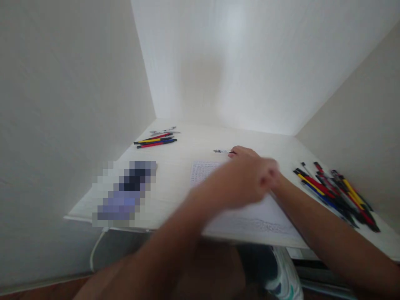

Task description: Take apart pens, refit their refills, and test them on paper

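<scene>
My right hand (242, 152) reaches across a written sheet of paper (203, 171) on the pale desk (175, 196). Its fingers are closed on the end of a clear pen (222, 151), which points left just beyond the sheet's far edge. My left hand (253, 181) crosses in front of the right wrist and is smeared by motion, so its fingers are unreadable. It hovers over the middle of the sheet and hides most of my right hand.
A pile of several red, yellow, blue and black pens (339, 193) lies at the desk's right. A smaller group of pens (156, 140) sits at the far left. A pixelated dark object (125, 191) lies front left. Walls close in three sides. A shoe (283, 279) shows below.
</scene>
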### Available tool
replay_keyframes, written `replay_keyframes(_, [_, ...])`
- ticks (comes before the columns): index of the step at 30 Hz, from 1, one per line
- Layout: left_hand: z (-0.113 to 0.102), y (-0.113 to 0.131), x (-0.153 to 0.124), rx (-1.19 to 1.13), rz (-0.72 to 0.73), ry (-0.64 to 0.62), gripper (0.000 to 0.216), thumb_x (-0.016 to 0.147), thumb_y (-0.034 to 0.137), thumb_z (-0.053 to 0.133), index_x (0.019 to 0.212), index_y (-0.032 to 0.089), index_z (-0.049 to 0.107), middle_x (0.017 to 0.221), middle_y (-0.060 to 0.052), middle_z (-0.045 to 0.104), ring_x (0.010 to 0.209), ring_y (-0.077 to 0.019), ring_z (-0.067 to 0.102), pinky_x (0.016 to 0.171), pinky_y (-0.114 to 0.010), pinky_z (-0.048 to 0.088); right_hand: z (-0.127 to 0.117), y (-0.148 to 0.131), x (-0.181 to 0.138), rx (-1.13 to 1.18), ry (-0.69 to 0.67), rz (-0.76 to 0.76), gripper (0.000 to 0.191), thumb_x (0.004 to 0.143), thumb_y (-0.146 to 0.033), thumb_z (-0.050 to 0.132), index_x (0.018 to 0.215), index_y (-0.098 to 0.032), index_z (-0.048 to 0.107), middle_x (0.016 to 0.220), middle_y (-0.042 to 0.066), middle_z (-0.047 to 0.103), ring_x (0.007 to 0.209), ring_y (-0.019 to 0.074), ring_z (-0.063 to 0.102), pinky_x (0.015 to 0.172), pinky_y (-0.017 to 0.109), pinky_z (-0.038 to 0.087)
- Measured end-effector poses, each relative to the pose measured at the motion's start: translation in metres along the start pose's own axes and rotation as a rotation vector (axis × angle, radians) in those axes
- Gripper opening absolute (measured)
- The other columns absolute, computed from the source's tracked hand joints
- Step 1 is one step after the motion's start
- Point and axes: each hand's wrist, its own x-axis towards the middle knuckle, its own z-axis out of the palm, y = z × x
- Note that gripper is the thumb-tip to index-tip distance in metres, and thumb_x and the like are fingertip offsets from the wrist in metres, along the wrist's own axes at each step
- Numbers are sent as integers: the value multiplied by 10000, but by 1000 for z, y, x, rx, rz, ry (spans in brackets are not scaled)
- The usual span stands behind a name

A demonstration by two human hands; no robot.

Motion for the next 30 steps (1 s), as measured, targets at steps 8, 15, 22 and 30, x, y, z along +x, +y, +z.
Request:
replay_keyframes(8, [11, -98, -2, 33, -208, 121, 129, 899, 256, 655, 1008, 206, 704, 930, -28, 681, 695, -136, 586, 785, -332, 489, -20, 4, -9, 106, 20, -33, 268, 1062, -313, 414, 869, -204, 565, 875, 72, 653, 800, 207, 588, 732, 322, 422])
replay_keyframes(15, [32, -90, -6, -191, -273, 65, 159, 919, 314, 640, 961, 203, 747, 910, -24, 755, 701, -127, 637, 734, -283, 501, -17, 7, -10, 174, -127, -3, 341, 1037, -391, 401, 822, -206, 591, 777, 56, 644, 702, 200, 569, 649, 314, 364])
replay_keyframes(22, [38, -93, -6, -199, -150, -50, 186, 931, 334, 625, 935, 188, 741, 821, -27, 734, 713, -136, 614, 722, -283, 465, -14, 0, -11, 277, -189, -33, 390, 1017, -470, 429, 791, -219, 624, 723, 29, 633, 651, 184, 552, 625, 316, 360])
replay_keyframes(30, [37, -90, -4, -189, -211, 86, 178, 897, 358, 671, 904, 182, 694, 797, -4, 712, 706, -126, 604, 694, -279, 438, -19, 3, -7, 1113, 165, 449, 269, 806, -479, 776, 767, -220, 712, 712, 31, 609, 604, 150, 502, 560, 295, 409])
